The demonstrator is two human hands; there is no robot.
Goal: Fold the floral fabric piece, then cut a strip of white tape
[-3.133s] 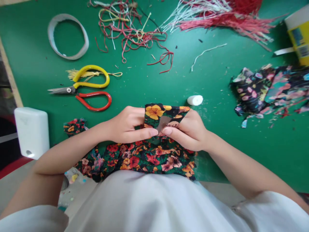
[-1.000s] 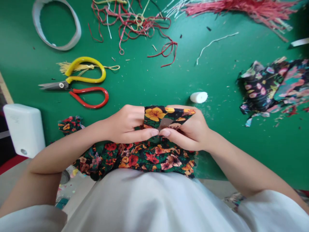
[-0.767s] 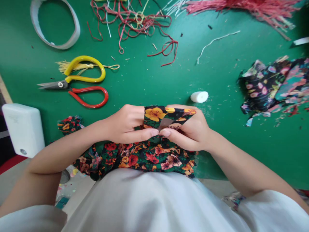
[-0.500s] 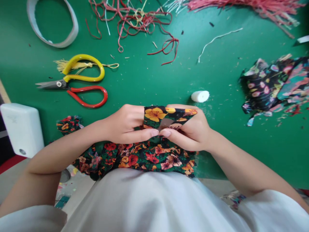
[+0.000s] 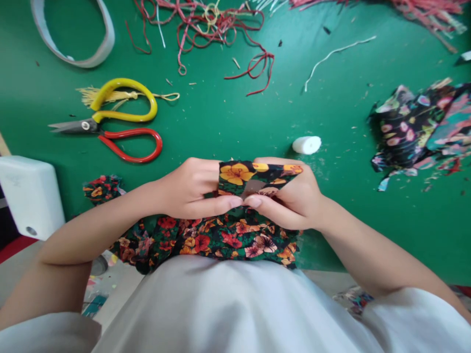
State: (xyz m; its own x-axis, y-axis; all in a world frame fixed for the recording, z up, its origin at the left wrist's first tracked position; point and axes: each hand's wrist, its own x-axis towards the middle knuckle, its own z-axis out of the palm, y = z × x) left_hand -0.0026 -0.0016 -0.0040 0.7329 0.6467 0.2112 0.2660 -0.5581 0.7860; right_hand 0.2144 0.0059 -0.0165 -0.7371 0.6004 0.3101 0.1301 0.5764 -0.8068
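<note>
A dark floral fabric strip (image 5: 235,173) with orange and yellow flowers is stretched between my two hands. My left hand (image 5: 198,191) pinches it, thumb pointing inward. Opposite, my right hand (image 5: 294,196) grips the other part, and the two thumb tips almost meet over the cloth. Some fingers are hidden behind the fabric. Just below my hands, against my body, lies more floral fabric (image 5: 235,240) with red, orange and pink flowers. Whether it is joined to the held strip I cannot tell. Beyond my right hand lies a small white roll (image 5: 306,145).
Scissors (image 5: 125,120) with yellow and red handles lie left, over a yellow tassel (image 5: 86,95). Tangled red cords (image 5: 221,34) are at the back, a pale tape ring (image 5: 106,49) back left. Fabric scraps (image 5: 408,127) lie right; a white box (image 5: 31,196) stands left.
The view has shifted slightly, so things on the table appear a little displaced. Both hands keep the same hold on the fabric strip.
</note>
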